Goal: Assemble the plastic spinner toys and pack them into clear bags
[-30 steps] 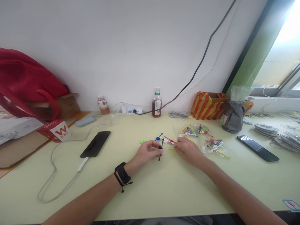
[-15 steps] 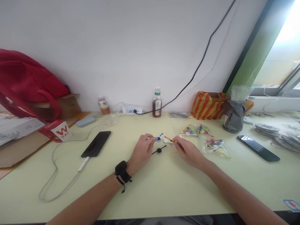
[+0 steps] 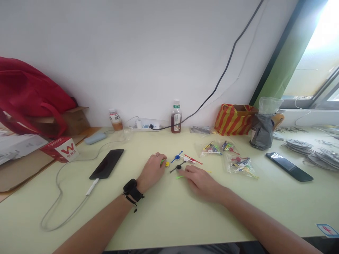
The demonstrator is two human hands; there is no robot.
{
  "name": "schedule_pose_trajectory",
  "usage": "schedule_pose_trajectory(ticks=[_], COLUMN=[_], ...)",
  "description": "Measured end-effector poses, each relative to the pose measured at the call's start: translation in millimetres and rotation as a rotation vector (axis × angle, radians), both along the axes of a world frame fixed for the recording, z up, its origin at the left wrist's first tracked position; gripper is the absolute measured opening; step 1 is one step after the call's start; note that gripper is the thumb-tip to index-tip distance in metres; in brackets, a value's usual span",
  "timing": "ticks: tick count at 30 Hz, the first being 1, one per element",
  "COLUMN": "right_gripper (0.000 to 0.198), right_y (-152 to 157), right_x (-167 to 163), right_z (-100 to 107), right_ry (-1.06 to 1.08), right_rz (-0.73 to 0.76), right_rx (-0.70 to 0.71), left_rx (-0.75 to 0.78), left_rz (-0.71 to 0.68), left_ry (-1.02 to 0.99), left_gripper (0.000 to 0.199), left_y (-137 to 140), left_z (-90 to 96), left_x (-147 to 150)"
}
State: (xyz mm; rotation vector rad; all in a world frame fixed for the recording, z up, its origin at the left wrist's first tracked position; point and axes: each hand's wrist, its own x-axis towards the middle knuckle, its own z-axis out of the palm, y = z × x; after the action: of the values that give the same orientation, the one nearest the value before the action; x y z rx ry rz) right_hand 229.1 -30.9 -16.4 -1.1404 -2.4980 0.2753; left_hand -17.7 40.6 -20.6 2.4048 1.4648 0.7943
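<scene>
Small plastic pointer pieces lie on the pale green table (image 3: 169, 211). My left hand (image 3: 152, 171), with a black watch on its wrist, rests with its fingertips against a small green piece (image 3: 161, 162), next to a yellow piece (image 3: 167, 164). Whether it grips the green piece is hidden by the fingers. My right hand (image 3: 198, 181) lies flat with its fingers apart, their tips by a thin green stick (image 3: 180, 177) and close to a black pointer (image 3: 177, 168). Beyond them lie a blue pointer (image 3: 177, 157) and a red pointer (image 3: 194, 160).
Clear bags of coloured pieces (image 3: 239, 164) lie to the right, with a dark phone (image 3: 289, 166) past them. A charging phone (image 3: 107, 163) with its cable lies on the left. At the wall stand a bottle (image 3: 176, 118), a power strip (image 3: 144, 125), a striped bag (image 3: 234, 119) and a red box (image 3: 60, 149).
My left hand let go of the black pointer, which now lies on the table, and moved left to the green piece. My right hand drew back from the red pointer toward the green stick.
</scene>
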Motion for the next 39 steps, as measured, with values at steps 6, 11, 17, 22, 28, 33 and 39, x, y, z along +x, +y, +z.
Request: schedule_pose_trajectory(ticks=[6,11,17,22,28,33,39], right_gripper=[0.043,0.033,0.033,0.024,0.011,0.011,0.011], right_y=[13,13,15,12,8,6,5], right_x=[14,16,18,12,6,4,3], right_z=[-10,-6,0,5,5,6,6], right_ry=[0.13,0.299,0.539,0.79,0.763,0.659,0.645], right_rz=[-0.095,-0.07,-0.103,-0.094,-0.07,-0.056,-0.067], right_rx=[0.03,0.019,0.036,-0.17,-0.123,-0.023,0.076], left_rx=[-0.048,-0.009,-0.315,-0.573,-0.712,-0.6,-0.502], left_rz=[0.054,0.074,-0.076,-0.104,-0.278,-0.332,-0.393], left_ry=[0.008,-0.173,-0.622,-0.897,-1.017,-0.854,-0.839], left_gripper=[0.023,0.025,0.036,0.046,0.044,0.041,0.037], left_y=[-1,-3,-13,-21,-29,-37,-36], left_z=[5.5,11.5,23.7,22.2,17.6,20.0,13.9], left_x=[-2,3,16,25,31,34,35])
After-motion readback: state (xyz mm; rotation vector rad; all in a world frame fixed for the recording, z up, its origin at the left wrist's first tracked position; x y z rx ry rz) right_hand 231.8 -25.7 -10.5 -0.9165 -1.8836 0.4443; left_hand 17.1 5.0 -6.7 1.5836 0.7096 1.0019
